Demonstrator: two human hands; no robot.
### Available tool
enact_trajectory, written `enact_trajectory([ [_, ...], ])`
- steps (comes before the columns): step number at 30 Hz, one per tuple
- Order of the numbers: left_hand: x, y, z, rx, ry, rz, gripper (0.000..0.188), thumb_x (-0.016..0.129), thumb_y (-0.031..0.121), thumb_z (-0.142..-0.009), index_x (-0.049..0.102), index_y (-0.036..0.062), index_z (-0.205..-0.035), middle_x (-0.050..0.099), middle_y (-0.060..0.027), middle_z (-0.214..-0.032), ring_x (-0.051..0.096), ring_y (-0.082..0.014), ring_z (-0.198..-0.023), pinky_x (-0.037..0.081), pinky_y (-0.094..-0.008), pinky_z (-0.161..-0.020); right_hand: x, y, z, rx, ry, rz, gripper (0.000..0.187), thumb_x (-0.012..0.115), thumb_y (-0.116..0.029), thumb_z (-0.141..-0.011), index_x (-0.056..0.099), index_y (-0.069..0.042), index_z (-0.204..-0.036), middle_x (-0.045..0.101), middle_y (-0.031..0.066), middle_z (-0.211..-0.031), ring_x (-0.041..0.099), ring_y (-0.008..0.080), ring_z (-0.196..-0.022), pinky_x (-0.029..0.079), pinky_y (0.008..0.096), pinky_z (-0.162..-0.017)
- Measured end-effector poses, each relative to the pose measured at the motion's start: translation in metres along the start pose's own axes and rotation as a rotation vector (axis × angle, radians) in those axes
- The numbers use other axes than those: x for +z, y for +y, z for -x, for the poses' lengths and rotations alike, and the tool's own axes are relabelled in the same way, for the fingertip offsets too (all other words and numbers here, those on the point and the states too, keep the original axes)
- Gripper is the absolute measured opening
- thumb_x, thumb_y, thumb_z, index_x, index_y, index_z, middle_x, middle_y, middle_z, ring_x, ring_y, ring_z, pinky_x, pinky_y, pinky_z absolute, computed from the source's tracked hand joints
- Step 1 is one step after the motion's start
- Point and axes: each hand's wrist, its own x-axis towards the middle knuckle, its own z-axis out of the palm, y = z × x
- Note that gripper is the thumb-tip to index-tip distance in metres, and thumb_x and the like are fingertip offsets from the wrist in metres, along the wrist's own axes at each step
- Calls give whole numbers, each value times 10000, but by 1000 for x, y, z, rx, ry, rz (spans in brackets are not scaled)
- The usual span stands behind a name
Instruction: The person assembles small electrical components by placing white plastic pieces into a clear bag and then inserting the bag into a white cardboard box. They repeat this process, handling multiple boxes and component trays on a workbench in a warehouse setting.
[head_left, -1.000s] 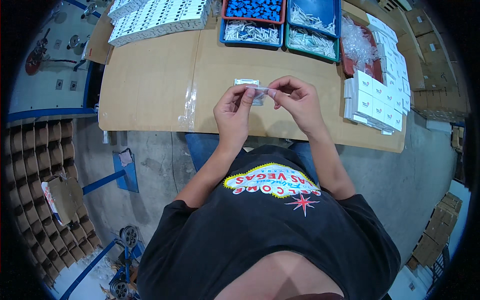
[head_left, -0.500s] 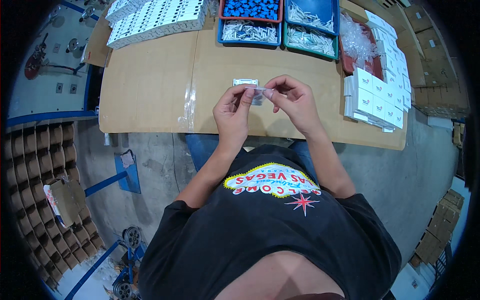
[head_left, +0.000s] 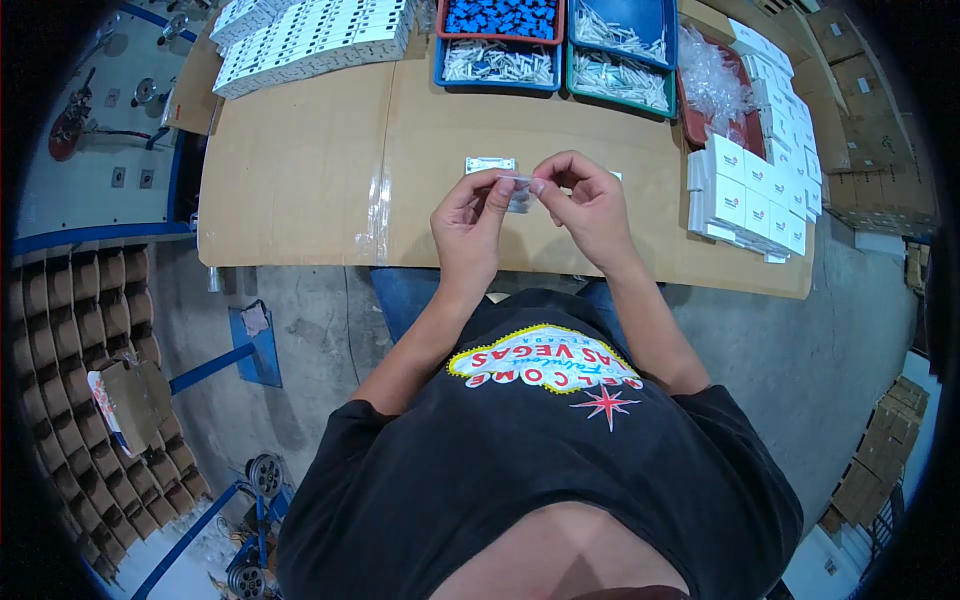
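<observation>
Near the middle of the cardboard-covered table [head_left: 300, 180], both hands pinch the upper edge of a small clear plastic bag [head_left: 520, 200]. My left hand [head_left: 468, 225] grips its left corner between thumb and fingers. At the right corner, my right hand [head_left: 592, 212] pinches with thumb and forefinger, the other fingers curled. What the bag contains, if anything, is too small to make out. Just beyond the hands lies a small white box-like piece [head_left: 490, 163], partly hidden by the bag and fingers. A white edge [head_left: 615, 176] shows beside my right hand.
Along the far edge stand a red tray of blue pieces [head_left: 500, 18], a blue tray [head_left: 498, 88] and a green tray [head_left: 620, 100] of slim white pieces. White boxes are stacked at far left [head_left: 315, 50] and right [head_left: 745, 195]. A red bin holds clear bags [head_left: 712, 80].
Both hands shift only slightly, the left one a little to the right, and the fingertips come a bit closer together on the bag. A white edge now shows past my right hand.
</observation>
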Motion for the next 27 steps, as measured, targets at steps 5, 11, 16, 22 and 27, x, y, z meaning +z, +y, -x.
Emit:
enact_trajectory([
  [5, -1, -3, 1, 8, -16, -6, 159, 677, 117, -1011, 701, -10, -1104, 724, -54, -1003, 663, -98, -924, 538, -258, -820, 2, -2, -1, -2, -29, 32, 132, 741, -71, -931, 692, -11, -1038, 691, 9, -964, 621, 59, -881, 495, 225, -721],
  [11, -1, -1, 3, 51, -5, -93, 146, 678, 123, -1012, 692, -3, -1084, 707, -38, -990, 647, -84, -896, 525, -246, -794, 3, 7, -1, -42, -51, 12, 105, 728, -63, -941, 693, -8, -1024, 689, 13, -962, 619, 61, -875, 504, 225, -730],
  [16, 0, -3, 5, 20, -6, -42, 136, 664, 110, -1018, 666, 4, -1103, 693, -29, -987, 635, -76, -904, 516, -241, -794, 9, 10, -1, -110, -39, -3, 105, 724, -56, -942, 689, 0, -1025, 683, 17, -959, 618, 65, -880, 516, 225, -732],
  [22, -7, -3, -1, -65, -91, 4, 135, 662, 106, -1017, 658, 5, -1106, 695, -35, -975, 647, -81, -882, 527, -242, -789, 1, 12, -3, -58, -54, 91, 99, 720, -67, -947, 695, -8, -1022, 683, 18, -914, 616, 58, -868, 515, 223, -716],
  [27, -29, -21, 11, -189, -187, -51, 139, 647, 105, -1023, 659, 0, -1114, 699, -33, -959, 656, -80, -836, 535, -238, -753, -9, 21, 5, 206, -187, 75, 96, 725, -76, -931, 697, -12, -998, 680, 14, -882, 617, 65, -819, 482, 220, -692],
])
